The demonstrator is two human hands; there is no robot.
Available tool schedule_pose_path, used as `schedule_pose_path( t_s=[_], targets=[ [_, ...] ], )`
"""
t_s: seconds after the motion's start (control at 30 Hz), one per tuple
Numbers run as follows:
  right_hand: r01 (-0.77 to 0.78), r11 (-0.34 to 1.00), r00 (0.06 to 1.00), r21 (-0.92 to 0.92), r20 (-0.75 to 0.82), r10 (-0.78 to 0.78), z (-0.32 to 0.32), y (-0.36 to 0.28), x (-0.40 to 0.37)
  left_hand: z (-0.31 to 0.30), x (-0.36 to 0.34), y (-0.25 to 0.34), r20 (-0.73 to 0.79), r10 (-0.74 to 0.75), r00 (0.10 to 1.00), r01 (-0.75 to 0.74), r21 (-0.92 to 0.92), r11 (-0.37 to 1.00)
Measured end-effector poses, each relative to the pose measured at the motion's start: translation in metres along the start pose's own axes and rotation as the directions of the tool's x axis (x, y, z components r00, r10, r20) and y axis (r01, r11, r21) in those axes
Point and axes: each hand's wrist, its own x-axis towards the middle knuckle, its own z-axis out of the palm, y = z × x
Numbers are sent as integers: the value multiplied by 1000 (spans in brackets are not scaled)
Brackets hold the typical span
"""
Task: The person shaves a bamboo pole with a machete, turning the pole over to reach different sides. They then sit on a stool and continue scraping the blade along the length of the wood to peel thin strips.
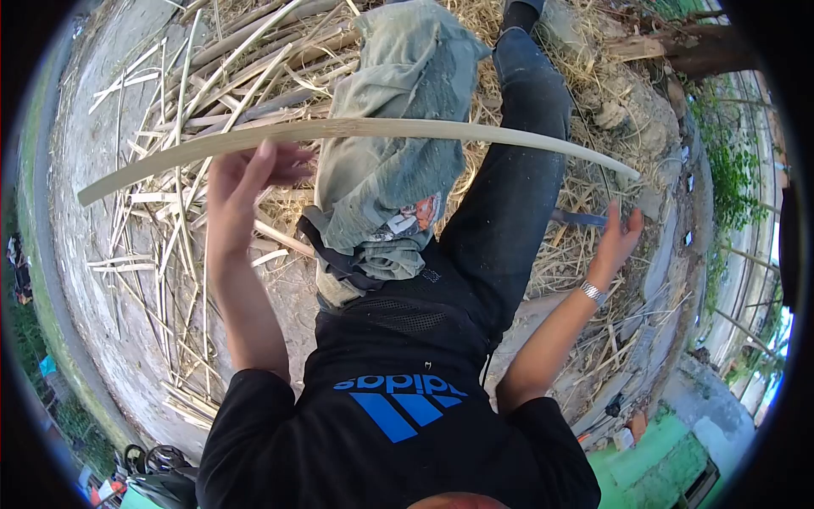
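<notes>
A long, pale bamboo strip (365, 128) bows across the view above my lap. My left hand (246, 180) is at its left part, the thumb tip at the strip's lower edge and the other fingers loosely curled beneath. Below the strip's thin right end is my right hand (617, 242), its fingers apart and a metal watch (593, 293) on the wrist. Beside that hand shows a grey, blade-like piece (581, 218), partly hidden near the fingers. A worn grey-green cloth (394, 178) covers one of my legs, under the strip.
Many split bamboo strips (182, 136) lie scattered on the ground at the left. Thicker poles or canes (246, 38) are piled at the top. Shavings and straw (585, 110) surround my outstretched leg (517, 187). A log (704, 51) lies at the upper right.
</notes>
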Motion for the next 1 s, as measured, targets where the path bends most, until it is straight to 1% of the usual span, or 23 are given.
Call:
schedule_pose_path(
  t_s=[0.03,0.07,0.1,0.13,0.17,0.2,0.23,0.27,0.3,0.33,0.37,0.43,0.5,0.53,0.57,0.63,0.7,0.73,0.77,0.83,0.87,0.9,1.0],
  targets=[
    [112,993,993,-37,-25,-113,-2,-22,4,-8,-5,22,108,-57,992,41,139,989],
    [261,944,965,-202,72,-252,-3,-52,6,-24,-8,34,116,-88,989,60,221,973],
    [388,879,920,-277,175,-351,10,-54,9,-46,-17,55,154,-85,984,6,452,892],
    [388,876,921,-288,159,-356,5,-68,23,-51,-32,70,213,-59,975,-49,469,882],
    [607,679,792,-412,385,-474,1,-78,40,-57,-44,88,265,6,964,-134,467,874],
    [789,415,613,-453,612,-499,-5,-84,56,-61,-60,92,162,203,966,-252,398,882],
    [791,413,612,-452,604,-511,-4,-83,69,-68,-59,95,92,498,862,-482,452,750],
    [804,393,588,-447,693,-416,0,-80,81,-69,-53,88,24,733,680,-643,500,581],
    [820,371,552,-435,773,-314,4,-81,89,-51,-41,91,-30,901,433,-738,563,373],
    [851,359,506,-384,784,-360,12,-93,84,-40,-28,104,143,898,416,-687,697,207],
    [860,352,491,-370,787,-373,17,-92,90,-34,-16,117,308,853,422,-617,787,21],
    [781,465,528,-416,838,-137,31,-89,102,-33,5,107,356,629,692,-500,864,61],
    [791,528,496,-310,830,-256,30,-94,97,-51,22,91,369,285,885,-395,918,38],
    [779,503,525,-374,828,-198,25,-104,96,-64,33,79,422,359,832,-419,903,-89],
    [762,476,558,-439,818,-140,20,-112,94,-77,40,76,425,368,827,-419,902,-100],
    [743,530,579,-408,789,-204,6,-124,89,-96,52,73,426,737,525,-470,867,-166],
    [758,628,543,-175,704,-458,-4,-141,78,-108,63,87,333,875,352,-443,883,-158],
    [775,614,534,-147,671,-514,-6,-152,73,-118,72,89,301,897,323,-428,892,-145],
    [773,618,535,-145,673,-511,-2,-152,71,-122,79,89,283,899,333,-445,888,-115],
    [803,595,470,-38,655,-592,10,-153,72,-125,89,87,265,743,615,-530,836,140],
    [811,580,481,-75,651,-588,20,-147,72,-127,96,83,308,543,781,-516,807,285],
    [810,581,486,-77,644,-591,31,-136,74,-133,105,71,319,401,859,-453,837,306],
    [783,579,565,-228,652,-506,63,-93,73,-134,124,13,278,244,929,-353,866,355]
  ],
)
